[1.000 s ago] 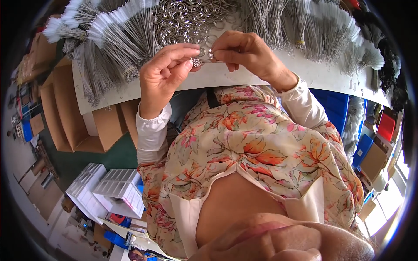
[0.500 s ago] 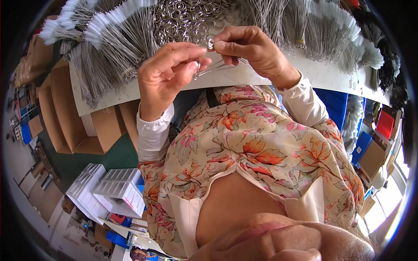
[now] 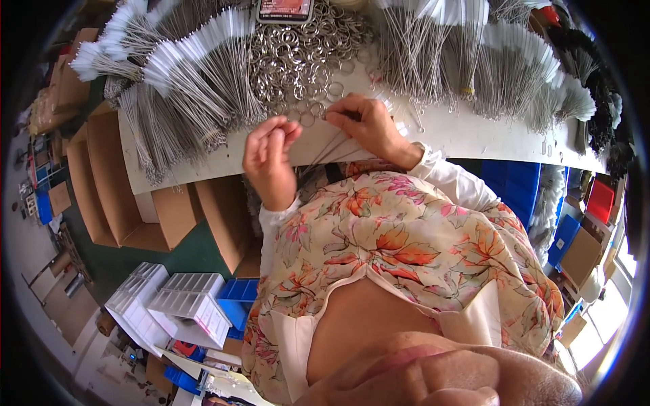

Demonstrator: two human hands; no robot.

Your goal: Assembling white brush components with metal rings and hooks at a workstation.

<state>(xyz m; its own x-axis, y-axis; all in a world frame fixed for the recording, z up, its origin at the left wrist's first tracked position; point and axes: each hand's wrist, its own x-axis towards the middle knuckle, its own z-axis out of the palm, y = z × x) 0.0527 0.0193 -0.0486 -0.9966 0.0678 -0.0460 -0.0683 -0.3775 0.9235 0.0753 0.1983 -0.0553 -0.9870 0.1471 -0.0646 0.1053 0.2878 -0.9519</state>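
My right hand point(image 3: 371, 128) is closed in a pinch over the tabletop, with a small shiny metal ring point(image 3: 323, 116) at its thumb and fingertip. Thin wire stems point(image 3: 328, 150) run from under this hand down toward my lap; their far ends are hidden. To its left, my left hand point(image 3: 271, 159) is raised at the table edge, its fingers loosely curled and apart, with nothing visible in them. Just beyond both hands spreads a heap of silver split rings point(image 3: 298, 64), a few lying loose at its near side.
Bundles of white-tipped wire brushes lie left point(image 3: 203, 74) and right point(image 3: 433, 54) on the white table point(image 3: 223, 159). A phone point(image 3: 284, 10) stands behind the rings. Cardboard boxes point(image 3: 122, 196), white drawer units point(image 3: 189, 304) and blue bins point(image 3: 504, 179) stand around the table.
The view has shifted, showing the phone and more of the rings. My left hand has moved apart from the ring it held. My right hand has come down close to the loose rings.
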